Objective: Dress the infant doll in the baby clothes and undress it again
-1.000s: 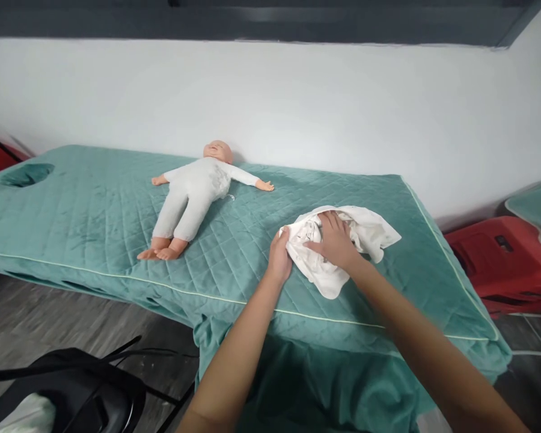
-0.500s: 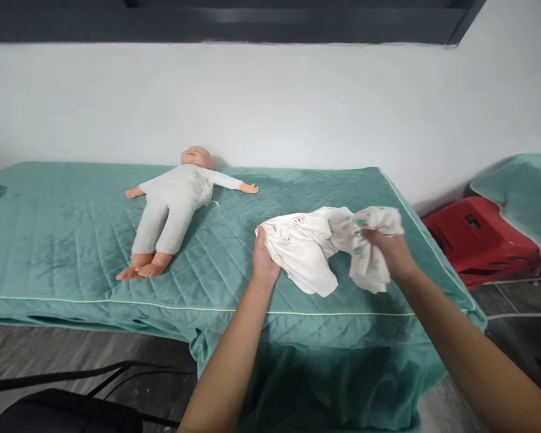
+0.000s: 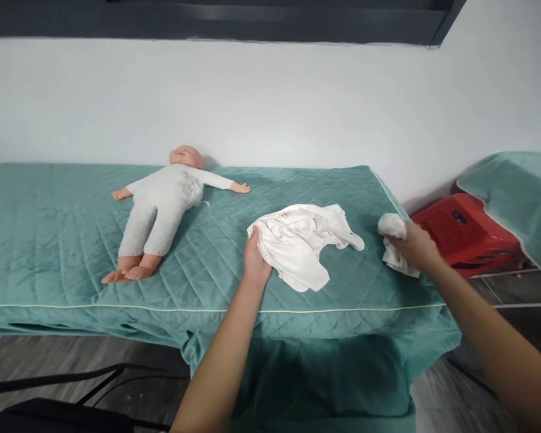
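Observation:
My left hand [image 3: 256, 257] grips the left edge of a white baby garment [image 3: 300, 240], thumb on top, with the cloth spread loosely over the green quilted bed cover [image 3: 216, 264]. A small printed label shows near the garment's neck. Off to the right, my right hand [image 3: 417, 245] is closed around a separate bunched white cloth [image 3: 392, 227], held by the bed's right edge. What kind of cloth that is, I cannot make out. On the left of the bed a baby doll [image 3: 165, 198] lies on its back with arms spread and a grey-white cloth body.
A red plastic stool [image 3: 469, 231] stands beyond the bed's right end, partly under another green cover [image 3: 518, 192]. The white wall [image 3: 270, 102] runs along the back of the bed. A black object [image 3: 54, 415] sits at the lower left.
My right hand has moved right, drawing the bunched cloth away from the white garment; the two are now apart. My left hand keeps its grip. The view has shifted slightly right.

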Demonstrator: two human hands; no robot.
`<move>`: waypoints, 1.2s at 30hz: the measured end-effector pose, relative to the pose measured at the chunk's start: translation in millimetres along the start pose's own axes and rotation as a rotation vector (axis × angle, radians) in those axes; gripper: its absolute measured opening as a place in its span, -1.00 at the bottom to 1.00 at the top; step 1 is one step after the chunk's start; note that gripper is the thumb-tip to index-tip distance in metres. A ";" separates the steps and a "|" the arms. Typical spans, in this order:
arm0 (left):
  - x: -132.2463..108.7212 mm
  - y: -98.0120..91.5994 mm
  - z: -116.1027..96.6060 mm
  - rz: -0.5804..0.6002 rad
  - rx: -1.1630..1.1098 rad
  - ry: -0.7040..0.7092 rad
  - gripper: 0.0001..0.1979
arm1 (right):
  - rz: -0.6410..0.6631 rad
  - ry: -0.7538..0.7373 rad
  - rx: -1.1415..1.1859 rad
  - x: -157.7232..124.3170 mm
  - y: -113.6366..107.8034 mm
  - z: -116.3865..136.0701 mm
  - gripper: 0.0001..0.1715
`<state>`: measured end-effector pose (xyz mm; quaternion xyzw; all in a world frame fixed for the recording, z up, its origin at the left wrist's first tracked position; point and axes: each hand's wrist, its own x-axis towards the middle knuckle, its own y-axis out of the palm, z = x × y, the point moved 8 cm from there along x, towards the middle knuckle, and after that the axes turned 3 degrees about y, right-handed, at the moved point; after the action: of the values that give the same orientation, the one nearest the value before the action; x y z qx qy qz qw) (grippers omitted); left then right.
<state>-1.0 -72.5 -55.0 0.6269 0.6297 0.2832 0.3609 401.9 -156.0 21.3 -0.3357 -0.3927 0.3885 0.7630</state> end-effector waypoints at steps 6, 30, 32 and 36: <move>2.2 -8.5 -4.8 -0.088 0.101 0.047 -0.60 | 0.017 0.058 -0.280 -16.3 39.3 -19.1 -0.30; -33.6 183.4 -213.3 0.551 1.498 0.864 -0.73 | 0.267 -0.678 -0.011 53.1 -7.3 316.2 -0.61; -41.7 178.6 -219.5 0.581 1.708 1.027 -0.79 | 0.203 -0.657 -0.040 57.5 -23.1 301.6 -0.59; -46.2 153.2 -223.5 0.446 2.009 1.185 -0.67 | 0.142 -0.605 -0.025 45.5 -50.2 274.6 -0.54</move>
<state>-94.6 -88.8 203.0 0.4962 0.5157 -0.0350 -0.6976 200.0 -83.8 205.7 -0.2408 -0.5823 0.5182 0.5783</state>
